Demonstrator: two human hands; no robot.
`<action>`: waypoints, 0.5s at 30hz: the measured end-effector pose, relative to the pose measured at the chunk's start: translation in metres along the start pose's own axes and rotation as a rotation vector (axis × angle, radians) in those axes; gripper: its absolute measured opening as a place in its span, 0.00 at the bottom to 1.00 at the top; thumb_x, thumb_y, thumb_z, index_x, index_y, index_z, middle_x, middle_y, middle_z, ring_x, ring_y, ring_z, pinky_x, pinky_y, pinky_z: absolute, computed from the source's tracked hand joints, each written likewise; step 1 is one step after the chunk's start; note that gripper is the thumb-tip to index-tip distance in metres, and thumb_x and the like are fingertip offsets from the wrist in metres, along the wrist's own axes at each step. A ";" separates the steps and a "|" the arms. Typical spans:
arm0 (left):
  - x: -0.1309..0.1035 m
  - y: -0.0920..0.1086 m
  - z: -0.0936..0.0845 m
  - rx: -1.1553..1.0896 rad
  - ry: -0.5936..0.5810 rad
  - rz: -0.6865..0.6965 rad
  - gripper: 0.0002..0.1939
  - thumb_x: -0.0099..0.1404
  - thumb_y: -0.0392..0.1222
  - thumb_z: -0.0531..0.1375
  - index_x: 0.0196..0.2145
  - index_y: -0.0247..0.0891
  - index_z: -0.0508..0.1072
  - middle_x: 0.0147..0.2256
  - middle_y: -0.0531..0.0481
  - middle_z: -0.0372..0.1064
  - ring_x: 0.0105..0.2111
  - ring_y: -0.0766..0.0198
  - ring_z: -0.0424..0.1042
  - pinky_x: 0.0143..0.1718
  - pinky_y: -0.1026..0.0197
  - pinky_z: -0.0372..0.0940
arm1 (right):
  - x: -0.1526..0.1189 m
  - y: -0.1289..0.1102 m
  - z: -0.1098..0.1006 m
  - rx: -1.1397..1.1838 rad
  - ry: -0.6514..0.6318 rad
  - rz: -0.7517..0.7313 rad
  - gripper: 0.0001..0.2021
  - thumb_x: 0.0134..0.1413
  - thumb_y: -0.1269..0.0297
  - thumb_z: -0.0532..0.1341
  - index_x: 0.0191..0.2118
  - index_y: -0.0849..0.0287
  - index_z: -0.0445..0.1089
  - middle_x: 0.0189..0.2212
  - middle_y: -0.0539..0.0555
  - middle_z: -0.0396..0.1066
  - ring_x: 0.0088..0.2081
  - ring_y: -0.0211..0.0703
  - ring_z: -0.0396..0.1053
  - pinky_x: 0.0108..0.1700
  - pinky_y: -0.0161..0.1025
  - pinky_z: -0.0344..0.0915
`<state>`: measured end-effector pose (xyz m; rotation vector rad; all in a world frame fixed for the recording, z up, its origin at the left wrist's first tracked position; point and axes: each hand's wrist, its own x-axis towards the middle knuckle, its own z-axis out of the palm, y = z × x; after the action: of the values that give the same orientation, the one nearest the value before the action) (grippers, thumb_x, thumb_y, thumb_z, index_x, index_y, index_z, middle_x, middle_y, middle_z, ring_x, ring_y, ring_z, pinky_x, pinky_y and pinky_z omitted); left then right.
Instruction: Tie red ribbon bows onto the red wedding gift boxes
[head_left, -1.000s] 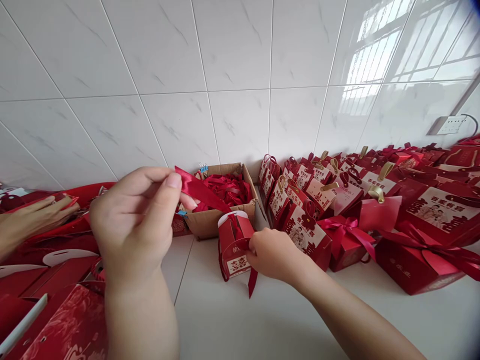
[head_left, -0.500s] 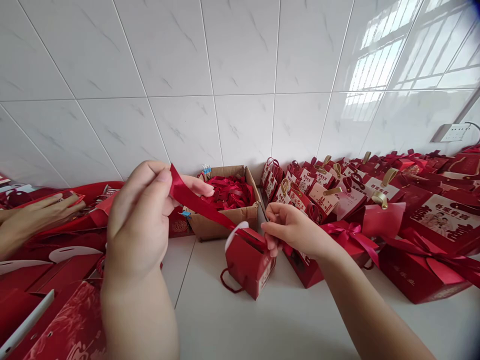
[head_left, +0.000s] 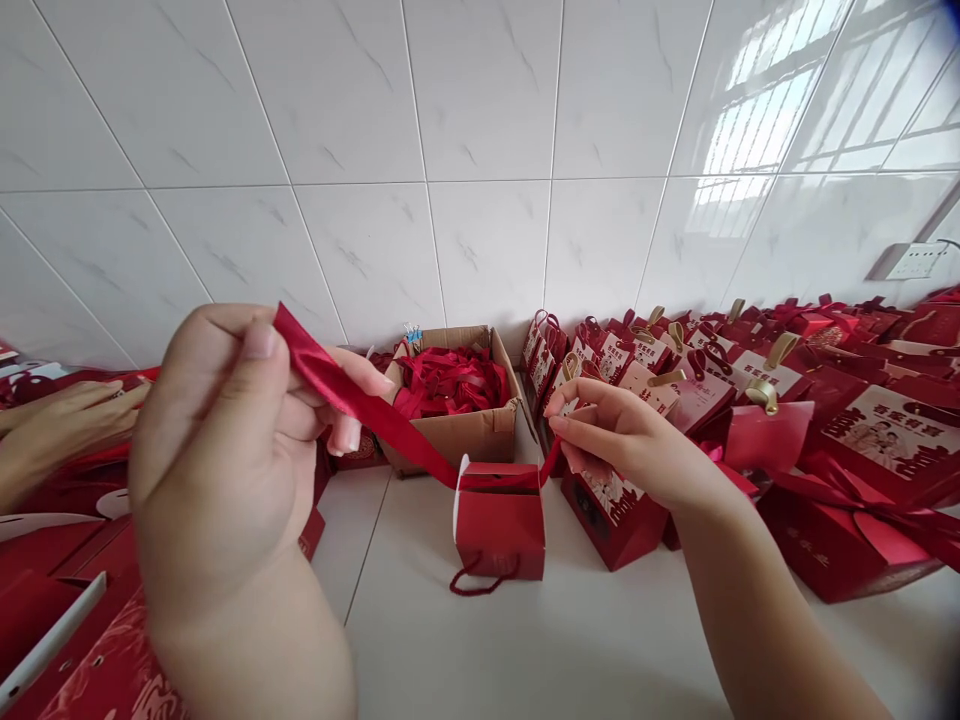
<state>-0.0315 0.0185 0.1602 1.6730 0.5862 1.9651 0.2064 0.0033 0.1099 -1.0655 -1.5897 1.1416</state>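
A small red gift box (head_left: 500, 535) with a red cord handle hanging down its near side stands on the pale counter in front of me. A wide red satin ribbon (head_left: 390, 425) passes through the top of the box and comes out at both sides. My left hand (head_left: 225, 450) pinches the long end of it, up and to the left of the box. On the other side, my right hand (head_left: 600, 430) pinches the short end between thumb and fingertips, just right of the box. Both ribbon ends are apart and untied.
Behind the gift box, a cardboard box (head_left: 457, 430) holds a heap of red ribbons. Rows of finished red gift boxes (head_left: 870, 440) crowd the right side. On the left, another person's hand (head_left: 67, 430) rests over red packaging (head_left: 67, 560). A tiled wall (head_left: 487, 110) rises behind.
My left hand has drawn its ribbon end further left, and my right hand has moved slightly up and right. The gift box has turned so its corded side faces me.
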 end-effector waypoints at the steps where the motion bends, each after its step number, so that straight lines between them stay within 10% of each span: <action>1: 0.000 0.000 0.000 -0.003 0.001 0.004 0.09 0.67 0.32 0.52 0.30 0.40 0.67 0.22 0.52 0.73 0.20 0.62 0.69 0.14 0.61 0.55 | 0.000 0.001 0.000 -0.022 0.002 0.003 0.09 0.61 0.57 0.57 0.39 0.57 0.62 0.19 0.43 0.63 0.18 0.29 0.55 0.20 0.28 0.49; 15: 0.001 -0.025 0.006 0.126 -0.263 -0.145 0.09 0.68 0.44 0.57 0.30 0.39 0.68 0.23 0.53 0.70 0.18 0.69 0.66 0.17 0.68 0.62 | -0.004 -0.002 -0.002 0.245 -0.037 -0.096 0.04 0.62 0.62 0.59 0.38 0.57 0.66 0.21 0.46 0.67 0.20 0.30 0.63 0.21 0.26 0.58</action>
<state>-0.0236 0.0385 0.1470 1.8703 0.7212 1.6034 0.2087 -0.0010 0.1112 -0.8044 -1.4683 1.2593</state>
